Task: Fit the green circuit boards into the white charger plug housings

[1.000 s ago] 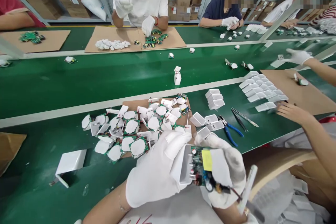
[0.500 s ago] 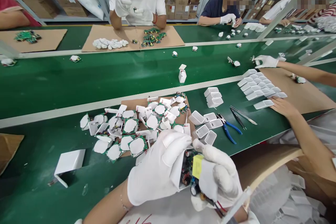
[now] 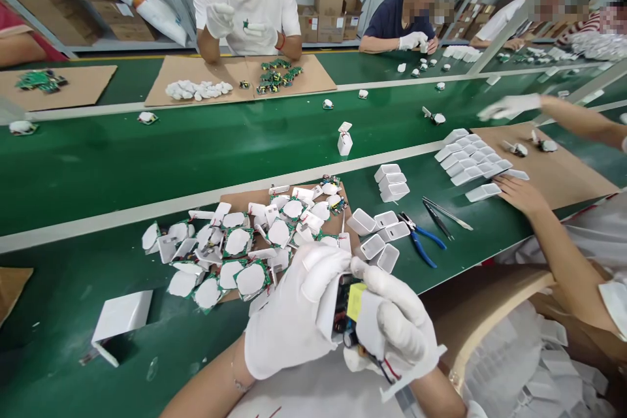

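Observation:
My left hand (image 3: 298,313), in a white glove, is wrapped round a white plastic case (image 3: 329,307) whose open side faces right. My right hand (image 3: 399,320), also gloved, grips a circuit board assembly (image 3: 355,307) with a yellow block, dark parts and a white pad. The board's left end sits partly inside the case. Red and black wires and a white flat piece (image 3: 411,375) hang below my right hand. Beyond my hands lies a pile of boards with white pads (image 3: 238,241) on cardboard, and several open white cases (image 3: 372,246) stand to its right.
Blue-handled pliers (image 3: 424,245) and tweezers (image 3: 437,219) lie on the right. A bent white piece (image 3: 122,313) lies at left. A co-worker's hands (image 3: 522,192) are at the right. A cased unit (image 3: 345,142) stands on the green belt (image 3: 196,157).
The board is deeper in the case, and my hands are closer together. The co-worker's gloved hand at right has left a board on the cardboard and reaches over the belt.

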